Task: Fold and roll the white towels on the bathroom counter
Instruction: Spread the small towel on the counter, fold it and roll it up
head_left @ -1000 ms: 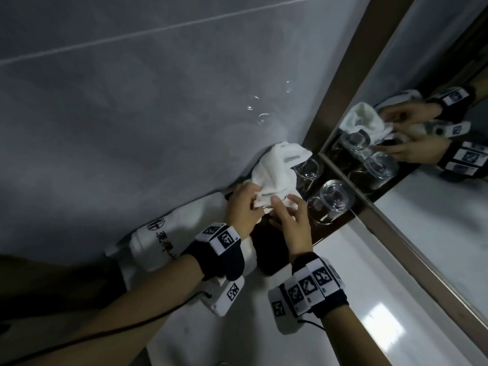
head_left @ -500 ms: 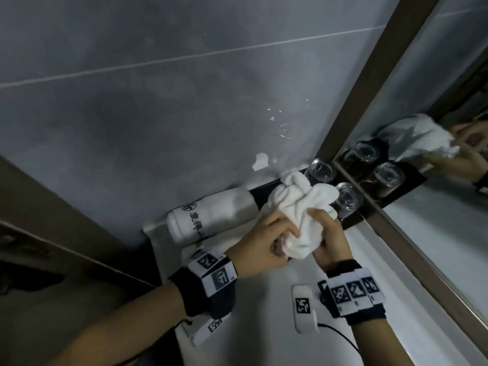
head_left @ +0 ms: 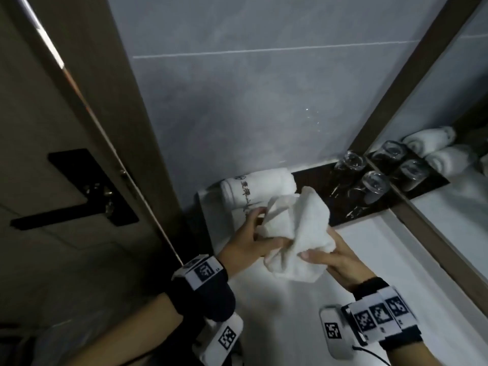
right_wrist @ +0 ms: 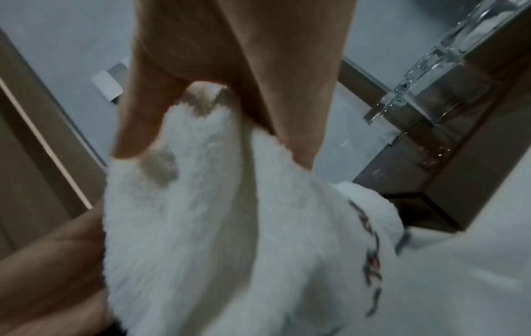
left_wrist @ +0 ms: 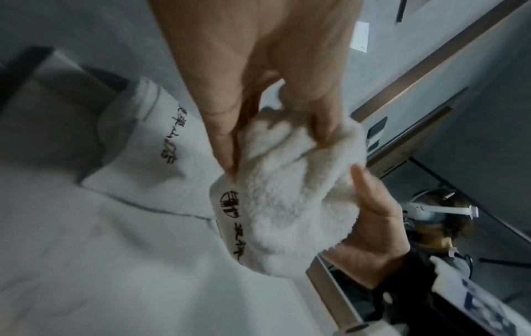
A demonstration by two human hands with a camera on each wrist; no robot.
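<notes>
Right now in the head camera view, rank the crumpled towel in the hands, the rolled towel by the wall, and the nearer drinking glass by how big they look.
1. crumpled towel, though it is closer to the camera
2. rolled towel, partly hidden
3. nearer drinking glass

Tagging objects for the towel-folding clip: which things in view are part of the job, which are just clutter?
Part of the job:
- crumpled white towel, held in both hands
- left hand and right hand, both gripping it
- rolled towel with dark lettering, lying by the wall
- white counter

Just lying about:
- two upturned glasses on the dark tray
- mirror
- door
</notes>
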